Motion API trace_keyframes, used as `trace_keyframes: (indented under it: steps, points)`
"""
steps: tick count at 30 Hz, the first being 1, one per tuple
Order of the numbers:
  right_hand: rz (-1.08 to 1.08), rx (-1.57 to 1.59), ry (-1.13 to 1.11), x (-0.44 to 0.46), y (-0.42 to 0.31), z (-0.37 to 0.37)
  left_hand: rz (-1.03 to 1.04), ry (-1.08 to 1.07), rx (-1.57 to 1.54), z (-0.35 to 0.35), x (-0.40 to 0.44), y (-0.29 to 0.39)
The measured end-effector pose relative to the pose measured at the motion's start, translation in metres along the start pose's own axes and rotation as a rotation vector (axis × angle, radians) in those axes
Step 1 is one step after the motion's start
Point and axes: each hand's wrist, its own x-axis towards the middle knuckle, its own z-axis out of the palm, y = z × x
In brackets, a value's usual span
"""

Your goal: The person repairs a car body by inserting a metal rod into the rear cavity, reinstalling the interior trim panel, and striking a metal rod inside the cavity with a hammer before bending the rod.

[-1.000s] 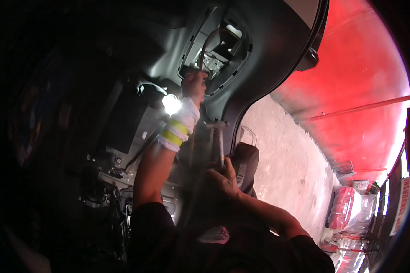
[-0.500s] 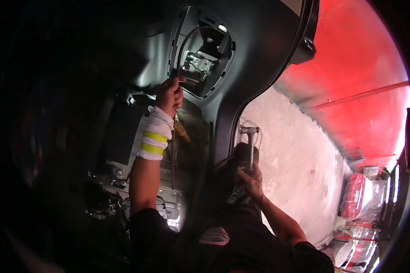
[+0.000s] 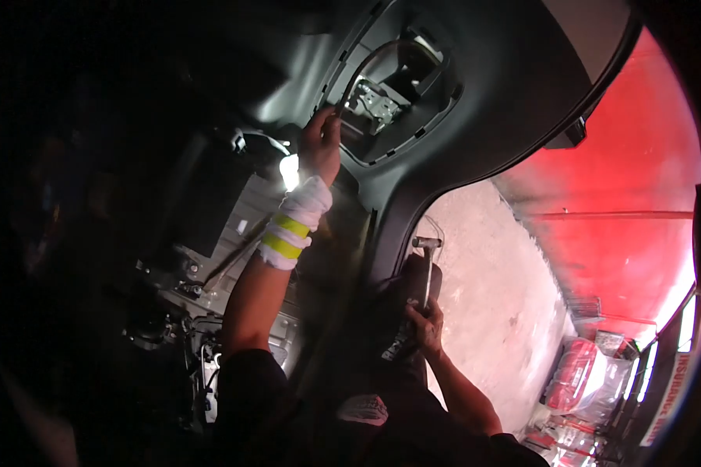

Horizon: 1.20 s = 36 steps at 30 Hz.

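Observation:
My left hand [image 3: 320,148], with a white cloth and yellow-green bands round its wrist, is closed on a long thin curved rod [image 3: 237,261]. The rod's upper part bends into an oval opening [image 3: 413,138] in the dark car trim panel; its lower part slants down to the left. Inside the opening a metal latch-like part [image 3: 378,105] shows, and where the rod's tip ends I cannot make out. Low beside my leg, my right hand [image 3: 427,328] grips a small hammer [image 3: 428,272] by its handle, head upward.
A bright lamp [image 3: 289,171] shines just left of my left hand. Metal car body parts [image 3: 187,272] lie below it. To the right are the panel's curved edge [image 3: 382,241], a pale floor [image 3: 491,288], a red wall [image 3: 631,163] and a red-and-clear wrapped object [image 3: 576,377].
My view has shifted and turned. My left hand has moved up and right, and the rod's lower end has swung left. The lamp has come into sight. The right hand still holds the hammer.

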Motion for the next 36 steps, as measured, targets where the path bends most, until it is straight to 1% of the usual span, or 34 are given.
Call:
trace_keyframes:
  steps: [2,3,5,9,11,12,13,14,16,17,20,21,23,24,25,26,28,30,32,33,36]
  points:
    - [0.068,0.061,0.006,-0.005,-0.006,0.005,0.175,0.125,0.294,0.006,-0.002,0.004]
    - [0.06,0.082,0.008,-0.001,-0.006,0.006,0.11,0.087,0.24,0.005,-0.003,0.009]
    - [0.051,0.124,0.012,0.003,-0.003,0.006,0.056,0.064,0.206,0.005,-0.004,0.016]
    - [0.121,0.006,0.007,0.005,-0.005,0.003,-0.125,-0.055,0.083,0.002,-0.004,0.043]
    - [0.174,0.002,-0.005,0.004,-0.009,0.003,-0.1,0.003,0.199,0.008,-0.007,0.024]
    - [0.113,-0.01,-0.023,0.005,-0.006,0.002,-0.088,0.028,0.262,0.009,-0.008,0.024]
    - [0.052,-0.019,-0.044,0.009,0.0,0.001,-0.033,-0.011,0.296,0.005,-0.007,0.029]
    - [-0.011,-0.029,-0.07,0.013,0.003,0.003,-0.024,0.007,0.262,0.005,-0.007,0.026]
    - [0.068,-0.008,-0.08,0.016,-0.013,0.011,-0.005,0.055,0.193,0.006,-0.006,0.012]
    - [0.107,-0.004,-0.082,0.017,-0.022,0.013,0.106,0.065,0.08,0.009,-0.005,0.006]
    - [0.111,-0.018,-0.128,0.018,-0.031,0.013,-0.247,-0.041,-0.263,0.016,-0.023,0.062]
    - [0.047,-0.022,-0.133,0.021,-0.018,0.01,-0.234,0.0,-0.274,0.02,-0.023,0.052]
    - [-0.09,-0.027,-0.13,0.029,0.018,0.0,-0.243,-0.099,-0.309,0.003,-0.008,0.04]
    - [-0.097,-0.08,-0.11,0.031,0.012,-0.001,-0.248,-0.158,-0.324,-0.004,0.0,0.036]
    - [-0.092,-0.129,-0.091,0.027,0.001,0.002,-0.376,-0.204,-0.377,-0.007,0.002,0.047]
    - [-0.077,-0.177,-0.078,0.02,-0.007,0.004,-0.437,-0.209,-0.405,-0.006,0.0,0.058]
    - [0.04,-0.058,-0.108,0.015,-0.025,0.006,-0.571,-0.213,-0.45,-0.002,-0.012,0.08]
    - [0.101,0.039,-0.121,0.018,-0.026,0.008,-0.575,-0.09,-0.325,0.01,-0.029,0.082]
    - [0.117,0.103,-0.109,0.024,-0.02,0.006,-0.359,-0.074,-0.336,0.015,-0.043,0.051]
    - [0.125,0.112,-0.107,0.026,-0.022,0.007,-0.303,-0.026,-0.217,0.015,-0.04,0.051]
    - [0.143,0.11,-0.102,0.024,-0.023,0.005,-0.367,-0.008,-0.252,0.009,-0.035,0.051]
